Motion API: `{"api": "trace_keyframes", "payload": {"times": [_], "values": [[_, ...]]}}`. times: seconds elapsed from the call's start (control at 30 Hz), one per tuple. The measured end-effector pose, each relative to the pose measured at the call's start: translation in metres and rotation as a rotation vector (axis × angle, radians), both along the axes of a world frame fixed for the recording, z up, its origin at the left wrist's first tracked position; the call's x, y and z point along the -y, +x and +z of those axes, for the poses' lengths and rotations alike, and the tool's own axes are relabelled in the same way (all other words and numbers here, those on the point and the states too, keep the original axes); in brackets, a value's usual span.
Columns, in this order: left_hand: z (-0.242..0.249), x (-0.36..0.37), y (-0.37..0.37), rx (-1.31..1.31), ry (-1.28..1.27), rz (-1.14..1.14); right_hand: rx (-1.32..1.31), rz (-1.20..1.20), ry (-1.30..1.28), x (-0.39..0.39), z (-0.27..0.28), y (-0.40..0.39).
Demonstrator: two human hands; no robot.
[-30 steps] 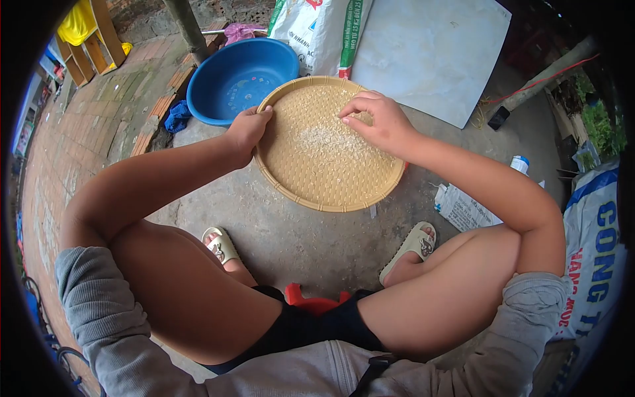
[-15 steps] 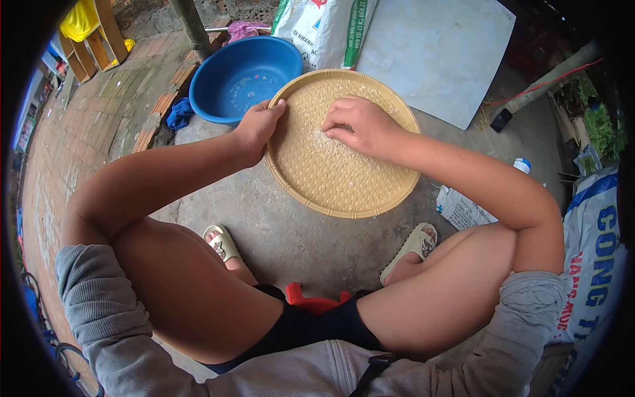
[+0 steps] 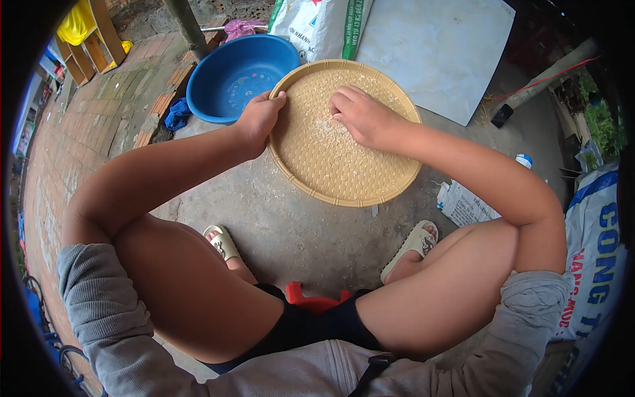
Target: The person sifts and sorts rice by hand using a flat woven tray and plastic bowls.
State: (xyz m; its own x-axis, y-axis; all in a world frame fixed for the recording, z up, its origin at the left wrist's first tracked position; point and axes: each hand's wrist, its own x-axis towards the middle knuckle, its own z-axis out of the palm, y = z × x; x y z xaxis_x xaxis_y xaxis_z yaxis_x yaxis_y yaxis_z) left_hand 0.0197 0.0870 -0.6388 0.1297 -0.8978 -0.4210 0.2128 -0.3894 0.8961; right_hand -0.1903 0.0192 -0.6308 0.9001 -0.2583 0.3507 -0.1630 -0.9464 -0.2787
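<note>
- Two bare hands are at the round woven bamboo tray (image 3: 331, 173), which is above the concrete floor (image 3: 254, 205), in front of the person.
- Left hand (image 3: 254, 127): closed around the tray's left rim, thumb on top; its underside grip is hidden.
- Right hand (image 3: 362, 120): mostly closed, fingers curled over the tray's far half; whether it holds any grain cannot be told.
- Change: the tray and right hand have shifted slightly away from the person, and the right fingers are curled tighter.
- Effect: the whitish grains (image 3: 322, 128) beside the fingertips appear more exposed; finer pieces remain spread across the weave.
- Blue plastic basin (image 3: 210, 83): near the tray's left rim.
</note>
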Motion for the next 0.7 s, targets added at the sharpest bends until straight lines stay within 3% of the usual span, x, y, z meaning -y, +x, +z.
{"api": "trace_keyframes", "payload": {"times": [0.2,0.37,0.57,0.7], "values": [[-0.009,0.013,0.011,0.042,0.009,0.091,0.091,-0.119,0.086,0.019,0.004,-0.020],[-0.023,0.023,0.030,0.127,0.014,0.171,0.213,-0.403,0.092,0.040,0.001,-0.053],[-0.036,0.029,0.044,0.136,0.025,0.220,0.132,-0.669,0.201,0.062,-0.042,-0.106],[-0.041,0.031,0.046,0.155,0.013,0.216,0.033,-0.687,0.182,0.085,-0.059,-0.127]]}}
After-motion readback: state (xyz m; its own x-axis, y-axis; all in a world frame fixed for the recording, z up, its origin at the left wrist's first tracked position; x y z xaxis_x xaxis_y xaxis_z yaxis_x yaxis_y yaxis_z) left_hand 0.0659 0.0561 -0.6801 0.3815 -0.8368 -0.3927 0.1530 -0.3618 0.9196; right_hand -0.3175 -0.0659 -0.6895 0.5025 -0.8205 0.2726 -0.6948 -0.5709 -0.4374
